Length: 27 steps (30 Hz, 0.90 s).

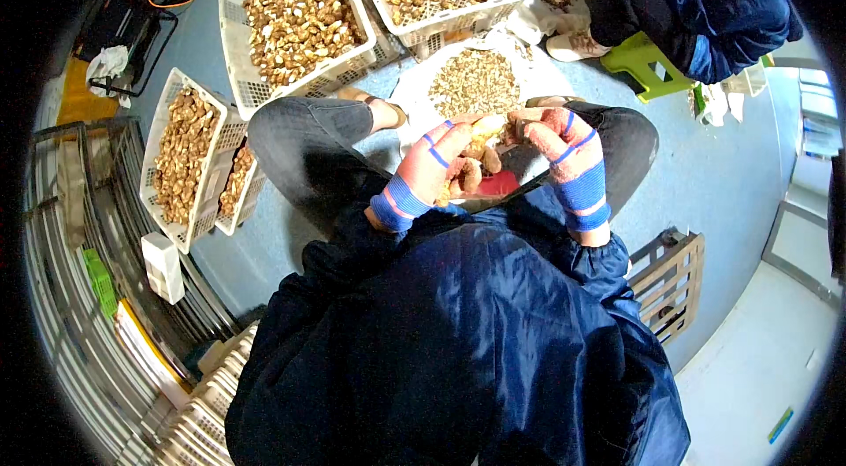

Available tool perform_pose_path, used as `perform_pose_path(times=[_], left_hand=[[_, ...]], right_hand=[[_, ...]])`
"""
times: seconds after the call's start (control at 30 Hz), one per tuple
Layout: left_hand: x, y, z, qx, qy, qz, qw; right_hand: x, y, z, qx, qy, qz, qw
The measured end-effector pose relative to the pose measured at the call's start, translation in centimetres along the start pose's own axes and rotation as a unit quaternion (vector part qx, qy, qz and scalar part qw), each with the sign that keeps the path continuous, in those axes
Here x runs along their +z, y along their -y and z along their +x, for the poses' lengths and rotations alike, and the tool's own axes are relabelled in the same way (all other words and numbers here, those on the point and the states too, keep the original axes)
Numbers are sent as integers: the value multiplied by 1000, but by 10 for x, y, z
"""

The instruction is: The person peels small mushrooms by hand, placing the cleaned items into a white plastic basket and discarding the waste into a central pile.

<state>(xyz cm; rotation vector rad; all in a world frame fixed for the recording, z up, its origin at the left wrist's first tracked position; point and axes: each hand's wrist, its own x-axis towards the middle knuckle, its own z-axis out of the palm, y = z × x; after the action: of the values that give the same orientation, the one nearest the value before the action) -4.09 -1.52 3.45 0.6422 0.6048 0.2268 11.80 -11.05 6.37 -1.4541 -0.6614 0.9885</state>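
Observation:
My left hand (439, 158), in a pink and blue fingerless glove, holds several pale-brown mushrooms (489, 160) over my lap. Stubby stems and caps stick out below its fingers. One piece (488, 125) near the fingertips shows yellowish flesh. Close beside it, my right hand (558, 142), gloved alike, has its fingertips pinched at a small dark-brown piece (509, 134); its fingers partly hide that piece. Beyond both hands, between my feet, small pale cut pieces (477, 82) lie heaped on a white sheet or bag (413, 92). Something red (496, 184) shows beneath my hands.
White plastic crates of mushrooms stand ahead (232, 49), (462, 15) and at left (149, 168). A seated person (720, 10) is at upper right by a green stool (634, 66). A slatted frame (681, 287) stands at right; metal racking (99, 201) lines the left.

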Motion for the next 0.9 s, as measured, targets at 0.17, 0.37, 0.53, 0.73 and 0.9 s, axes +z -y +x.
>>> perform_pose_path(times=[0.17, 0.37, 0.53, 0.73, 0.9], left_hand=[[-1, 1, 0, -29, 49, -54, 997], [-4, 7, 0, -55, 47, -100, 992], [-11, 13, 4, -70, 69, -102, 990], [-23, 13, 12, -198, 140, -309, 920], [-22, 19, 16, -244, 250, -401, 847]], right_hand=[[-4, -11, -1, -106, 54, -135, 984], [4, -2, -3, -22, 18, -30, 999], [0, -2, -2, 36, 19, -98, 994], [-5, -8, 0, -65, 45, -10, 997], [3, 1, -6, -58, 45, -160, 984]])
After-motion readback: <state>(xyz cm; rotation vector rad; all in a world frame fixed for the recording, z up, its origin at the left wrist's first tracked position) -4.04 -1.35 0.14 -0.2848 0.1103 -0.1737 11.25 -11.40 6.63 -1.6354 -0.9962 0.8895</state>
